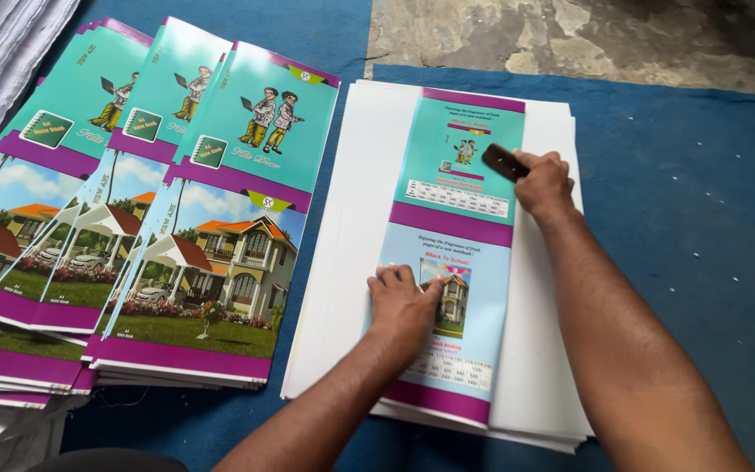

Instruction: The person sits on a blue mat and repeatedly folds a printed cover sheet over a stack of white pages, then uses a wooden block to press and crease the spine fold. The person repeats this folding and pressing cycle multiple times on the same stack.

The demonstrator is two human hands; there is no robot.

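Observation:
A long printed cover sheet (460, 188), teal above and pale blue below with purple bands, lies on a stack of white sheets (356, 218). My left hand (404, 301) presses flat on the sheet's lower half, fingers near a small house picture. My right hand (542, 182) grips a small dark flat tool (503, 162) and holds it against the sheet's upper right edge.
To the left lie three overlapping piles of printed covers (211, 210) showing cartoon figures and houses. Everything rests on a blue mat (692, 227). Bare concrete floor (570, 35) shows at the top. White fabric (2, 52) lies at the top left corner.

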